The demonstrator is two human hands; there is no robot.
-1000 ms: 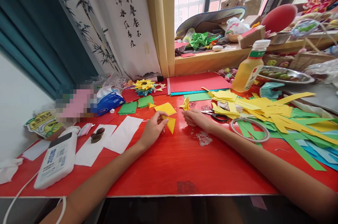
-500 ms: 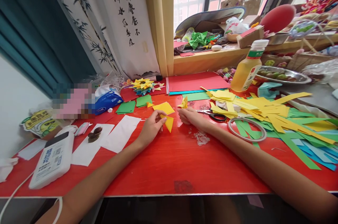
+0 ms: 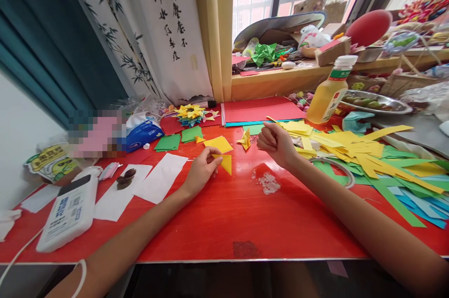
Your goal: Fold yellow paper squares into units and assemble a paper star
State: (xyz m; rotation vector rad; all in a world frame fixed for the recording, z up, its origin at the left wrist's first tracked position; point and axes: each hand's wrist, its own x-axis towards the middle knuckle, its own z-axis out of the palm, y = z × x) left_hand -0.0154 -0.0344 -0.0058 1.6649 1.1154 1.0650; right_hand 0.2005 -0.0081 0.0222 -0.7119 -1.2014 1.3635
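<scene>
My left hand [image 3: 200, 167] pinches a yellow folded paper triangle [image 3: 226, 164] between thumb and fingers, low over the red table. Just beyond it lies a stack of yellow paper squares [image 3: 219, 144]. A small folded yellow paper piece [image 3: 244, 139] rests on the table between my two hands. To its right is my right hand [image 3: 276, 144], closed with the fingers curled in; whatever it may hold is hidden. The scissors seen earlier are out of sight around that hand. Clear scraps [image 3: 269, 183] lie in front of it.
Yellow paper strips [image 3: 345, 146] and a tape roll [image 3: 347, 174] lie to the right, behind my forearm. Behind them stands a juice bottle [image 3: 331, 92]. Green squares [image 3: 167, 142], white paper [image 3: 161, 178] and a white device [image 3: 68, 214] occupy the left of the red table [image 3: 196, 237].
My right hand has moved right and slightly up, away from the small folded yellow piece, and now covers the scissors' spot. My left hand stays put; its triangle has turned slightly.
</scene>
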